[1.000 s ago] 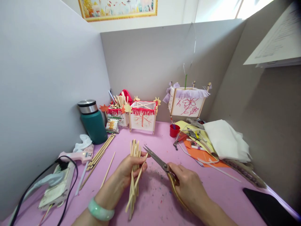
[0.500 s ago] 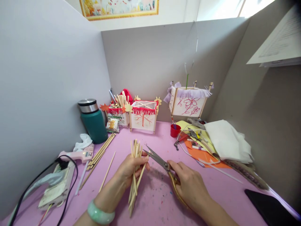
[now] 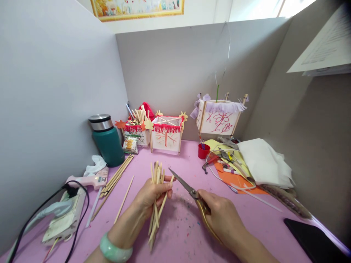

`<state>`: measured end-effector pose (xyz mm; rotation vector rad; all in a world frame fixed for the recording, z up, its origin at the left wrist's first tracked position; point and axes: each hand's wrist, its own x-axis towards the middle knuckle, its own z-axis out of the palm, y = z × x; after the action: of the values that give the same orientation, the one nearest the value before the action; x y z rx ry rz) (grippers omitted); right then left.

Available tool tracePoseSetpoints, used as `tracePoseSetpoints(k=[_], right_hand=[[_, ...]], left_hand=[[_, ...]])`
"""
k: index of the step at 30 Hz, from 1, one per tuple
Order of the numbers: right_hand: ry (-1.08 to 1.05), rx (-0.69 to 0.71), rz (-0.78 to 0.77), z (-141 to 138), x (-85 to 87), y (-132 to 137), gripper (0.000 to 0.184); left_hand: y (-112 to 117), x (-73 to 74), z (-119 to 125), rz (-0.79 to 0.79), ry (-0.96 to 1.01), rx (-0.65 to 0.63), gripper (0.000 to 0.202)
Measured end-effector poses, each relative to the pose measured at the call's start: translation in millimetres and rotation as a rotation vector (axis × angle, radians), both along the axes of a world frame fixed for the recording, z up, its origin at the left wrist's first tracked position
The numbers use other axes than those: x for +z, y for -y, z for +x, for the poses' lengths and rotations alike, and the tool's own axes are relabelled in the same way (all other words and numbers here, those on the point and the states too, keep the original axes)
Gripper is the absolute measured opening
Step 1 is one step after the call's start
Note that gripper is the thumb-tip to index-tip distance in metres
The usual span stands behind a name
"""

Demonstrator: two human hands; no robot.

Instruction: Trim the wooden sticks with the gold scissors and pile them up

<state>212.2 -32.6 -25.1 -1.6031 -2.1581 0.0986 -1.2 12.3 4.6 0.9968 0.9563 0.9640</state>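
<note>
Pale green bangle point(image 3: 115, 248), thick, smooth, mottled, on left forearm point(image 3: 123, 233), lower left of frame. Left hand point(image 3: 152, 197), right hand point(image 3: 221, 215), right forearm point(image 3: 246, 244) bare, entering from bottom edge.

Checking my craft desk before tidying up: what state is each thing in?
Left hand, gripping bamboo sticks
Bamboo sticks, bunched upright
Right hand, holding scissors
Scissors, gold-handled, blades toward the sticks
Teal flask, upright, steel lid on
Pink glue gun, lying down
</note>
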Motion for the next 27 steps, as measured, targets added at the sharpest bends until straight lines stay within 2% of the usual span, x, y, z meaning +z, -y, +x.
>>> tracePoseSetpoints(k=[7, 16, 27], right_hand=[[-0.108, 0.014, 0.038, -2.1, -4.5, -3.4, 0.020], [-0.016, 0.000, 0.047, 1.0, -5.0, -3.1, 0.039], [0.090, -0.029, 0.069, -1.7, -3.7, -0.8, 0.041]], left_hand=[[0.4, 3.6, 0.8, -0.017, 0.027, 0.011, 0.036], [-0.6, 2.1, 3.4, -0.019, 0.013, 0.050, 0.027], [-2.4, -3.1, 2.3, -0.004, -0.030, 0.039, 0.029]])
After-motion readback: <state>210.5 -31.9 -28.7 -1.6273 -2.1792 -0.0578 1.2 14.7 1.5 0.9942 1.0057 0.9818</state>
